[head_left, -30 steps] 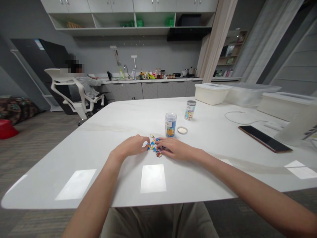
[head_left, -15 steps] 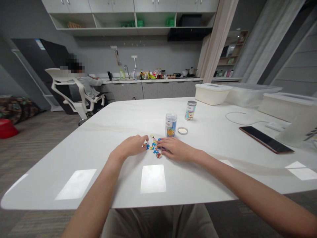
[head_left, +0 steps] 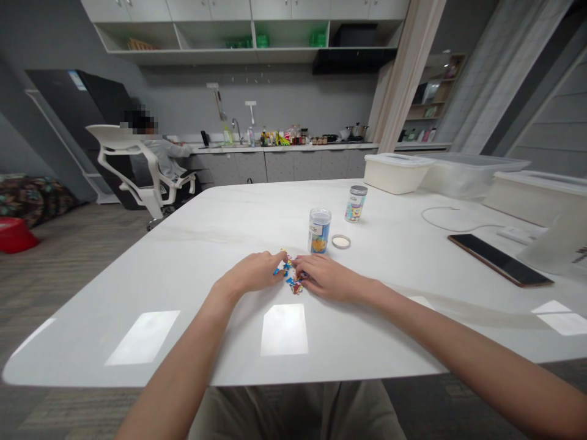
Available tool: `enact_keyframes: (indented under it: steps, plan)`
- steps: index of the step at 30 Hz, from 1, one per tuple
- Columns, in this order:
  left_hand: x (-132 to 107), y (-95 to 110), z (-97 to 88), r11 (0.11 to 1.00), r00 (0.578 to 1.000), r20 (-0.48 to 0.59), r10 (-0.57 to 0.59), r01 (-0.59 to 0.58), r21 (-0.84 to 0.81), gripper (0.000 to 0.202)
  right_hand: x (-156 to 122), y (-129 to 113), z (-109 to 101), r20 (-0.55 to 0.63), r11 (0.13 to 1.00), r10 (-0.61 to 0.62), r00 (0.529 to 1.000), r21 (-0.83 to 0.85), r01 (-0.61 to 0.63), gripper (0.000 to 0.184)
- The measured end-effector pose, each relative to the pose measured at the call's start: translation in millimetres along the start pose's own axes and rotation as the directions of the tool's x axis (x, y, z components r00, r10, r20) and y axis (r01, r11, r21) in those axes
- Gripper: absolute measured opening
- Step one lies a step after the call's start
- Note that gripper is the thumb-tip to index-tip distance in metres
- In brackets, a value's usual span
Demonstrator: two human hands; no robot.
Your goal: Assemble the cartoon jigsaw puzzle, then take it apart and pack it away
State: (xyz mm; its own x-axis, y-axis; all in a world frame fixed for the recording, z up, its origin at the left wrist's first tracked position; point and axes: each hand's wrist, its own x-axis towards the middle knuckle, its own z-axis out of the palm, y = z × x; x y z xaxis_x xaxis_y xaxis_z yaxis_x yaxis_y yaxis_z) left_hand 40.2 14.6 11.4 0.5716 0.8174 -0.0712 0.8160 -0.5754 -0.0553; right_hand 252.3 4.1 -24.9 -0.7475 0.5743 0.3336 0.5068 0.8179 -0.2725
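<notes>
A small cluster of colourful jigsaw puzzle pieces (head_left: 294, 285) lies on the white table, between my two hands. My left hand (head_left: 260, 272) comes in from the left, its thumb and fingers closed round a blue piece (head_left: 278, 269) at the cluster's edge. From the other side, my right hand (head_left: 326, 278) rests on the table with bent fingers closed over pieces; its fingertips partly hide them. Just behind the pieces stands an open clear jar (head_left: 319, 231) with a blue and yellow label. Its round lid (head_left: 340, 242) lies flat beside it.
A second, lidded jar (head_left: 356, 204) stands farther back. On the right are a phone (head_left: 499, 260), a white cable (head_left: 440, 219) and lidded storage boxes (head_left: 397, 174). Across the room, a person (head_left: 162, 157) sits in a white-framed chair near the kitchen counter.
My left hand has shifted right, closer to my right hand, bringing the blue piece nearer the others. The fingers of my right hand have bent more over the pieces.
</notes>
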Motion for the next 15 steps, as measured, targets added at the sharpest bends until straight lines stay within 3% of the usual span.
enact_keyframes:
  steps: [8,15]
  plan:
    - [-0.8,2.8,-2.0,1.0,1.0,0.008,0.005,-0.005,-0.026,0.032,-2.2,5.7,4.9,-0.002,0.997,-0.069,0.998,-0.033,0.069,0.028]
    - [-0.3,2.5,-2.4,1.0,1.0,0.02,0.011,-0.01,-0.012,0.027,-0.4,-0.1,-3.7,0.03,0.998,0.045,0.999,0.045,-0.047,0.008]
